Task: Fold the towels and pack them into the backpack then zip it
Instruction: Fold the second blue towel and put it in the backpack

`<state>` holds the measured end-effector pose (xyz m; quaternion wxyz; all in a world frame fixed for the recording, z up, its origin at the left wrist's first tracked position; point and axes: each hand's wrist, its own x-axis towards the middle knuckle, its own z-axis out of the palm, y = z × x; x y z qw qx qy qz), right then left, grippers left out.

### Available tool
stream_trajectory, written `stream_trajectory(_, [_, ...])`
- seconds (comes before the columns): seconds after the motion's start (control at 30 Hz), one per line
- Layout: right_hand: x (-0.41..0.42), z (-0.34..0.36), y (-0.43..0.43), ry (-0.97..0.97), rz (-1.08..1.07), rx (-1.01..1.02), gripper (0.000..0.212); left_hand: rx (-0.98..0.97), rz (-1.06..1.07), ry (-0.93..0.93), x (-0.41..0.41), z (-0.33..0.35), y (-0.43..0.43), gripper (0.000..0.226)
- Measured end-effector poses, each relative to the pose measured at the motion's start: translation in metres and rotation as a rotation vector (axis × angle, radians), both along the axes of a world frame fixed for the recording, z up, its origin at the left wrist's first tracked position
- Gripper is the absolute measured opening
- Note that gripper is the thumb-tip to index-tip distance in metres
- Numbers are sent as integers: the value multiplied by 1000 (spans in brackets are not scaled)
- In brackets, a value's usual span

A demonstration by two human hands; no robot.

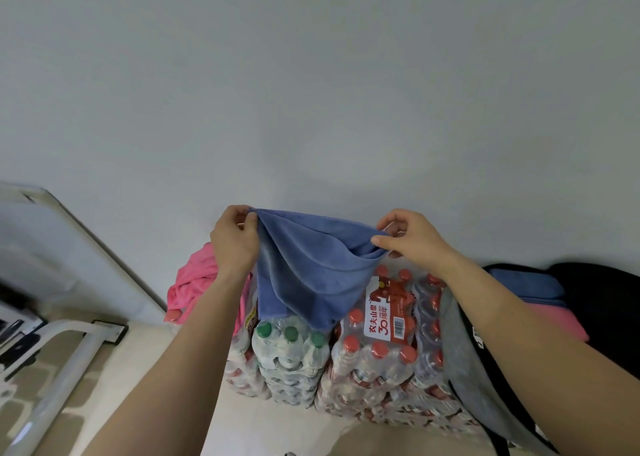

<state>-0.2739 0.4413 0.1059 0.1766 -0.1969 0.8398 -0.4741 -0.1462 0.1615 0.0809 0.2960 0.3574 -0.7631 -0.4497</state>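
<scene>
A blue towel [308, 268] hangs in the air above stacked packs of bottled water, doubled over with its lower edge near the bottle caps. My left hand [233, 239] pinches its upper left corner and my right hand [408, 235] pinches its upper right corner. A crumpled pink towel [194, 286] lies behind my left forearm on the packs. At the right, the black and grey backpack [595, 303] lies open, with a folded blue towel [526, 282] on top of a folded pink towel [561, 320] inside it.
Shrink-wrapped packs of water bottles [367, 358] with red and green caps form the work surface, stacked on a pale floor. A white wall stands close behind. A white metal frame [69, 362] and a leaning panel are at the left.
</scene>
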Motion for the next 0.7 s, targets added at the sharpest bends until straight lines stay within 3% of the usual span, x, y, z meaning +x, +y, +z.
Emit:
stream_trajectory(0.17, [1,2,-2,-15,93,32,5,-5,-33,2,3,1,5,10])
stream_trajectory(0.4, [-3,0,9,217,222,422,31,-99,66,-17,10,10,-18,9])
stream_trajectory(0.6, [9,2,9,339,328,496,24,-90,111,-31,6,9,-29,13])
stream_trajectory(0.7, [11,-3,19,331,283,421,13,-89,105,-52,6,7,-34,15])
